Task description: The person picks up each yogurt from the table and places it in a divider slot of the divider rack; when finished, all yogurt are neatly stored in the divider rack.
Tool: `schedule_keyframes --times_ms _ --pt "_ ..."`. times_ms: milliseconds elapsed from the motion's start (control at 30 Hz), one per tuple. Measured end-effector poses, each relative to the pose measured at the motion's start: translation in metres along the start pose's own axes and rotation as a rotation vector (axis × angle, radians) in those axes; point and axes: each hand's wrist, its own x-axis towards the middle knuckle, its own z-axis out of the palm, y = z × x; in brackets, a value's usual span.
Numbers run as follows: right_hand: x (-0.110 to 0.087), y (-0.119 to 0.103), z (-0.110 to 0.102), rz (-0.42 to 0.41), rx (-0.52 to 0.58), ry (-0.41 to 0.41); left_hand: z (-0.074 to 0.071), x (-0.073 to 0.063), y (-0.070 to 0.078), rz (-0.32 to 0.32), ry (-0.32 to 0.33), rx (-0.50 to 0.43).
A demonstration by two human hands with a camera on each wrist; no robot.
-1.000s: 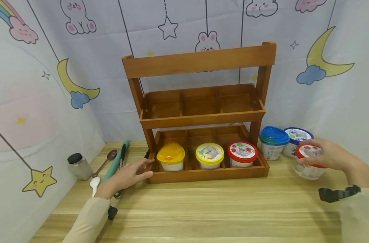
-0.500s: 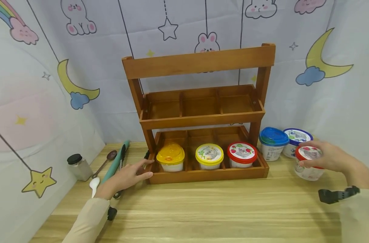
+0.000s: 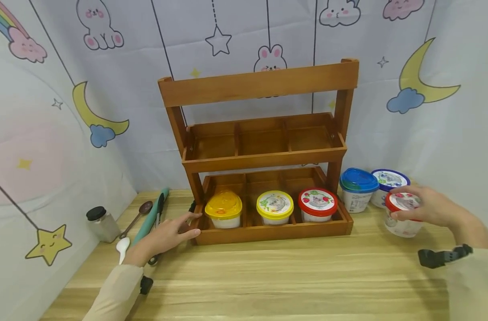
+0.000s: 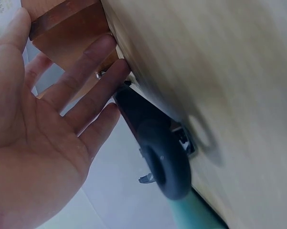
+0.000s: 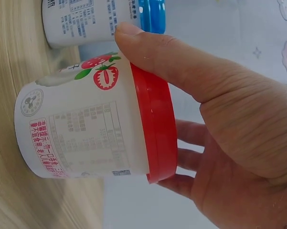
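Observation:
My right hand (image 3: 436, 207) holds a white yogurt tub with a red lid (image 5: 86, 129) by its upper part, at the right of the head view. Its thumb lies along the near side of the lid, and the other fingers are partly hidden behind it. Strawberries are printed on that tub, which stands upright on the table. At the left, my left hand (image 4: 43, 124) has spread fingers right at the front left corner of the wooden rack (image 3: 268, 232). Across the rack's lower tier sit an orange-lidded tub (image 3: 223, 209), a yellow-lidded tub (image 3: 275, 207) and another red-lidded tub (image 3: 317, 204).
Two blue-lidded tubs, one with a domed lid (image 3: 358, 189) and one with a flat lid (image 3: 390, 179), stand right of the rack. Left lie a brown spoon (image 3: 135, 218), a white spoon (image 3: 122, 245), a teal-handled utensil (image 3: 145, 227) and a black-capped jar (image 3: 102, 224).
The head view has shifted a little, so the rack and tubs appear slightly further left. Both hands keep their places at the rack's corner and the red-lidded tub.

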Motion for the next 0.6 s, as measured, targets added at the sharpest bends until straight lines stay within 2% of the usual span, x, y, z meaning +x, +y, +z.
schedule_keyframes --times_ms 367,600 --pt "-0.001 -0.006 -0.001 -0.011 -0.001 -0.002 0.0 0.001 0.0 0.004 -0.004 -0.012" --pt "0.001 -0.02 -0.007 -0.06 0.004 0.002 0.0 0.0 0.001 0.001 -0.006 -0.014"
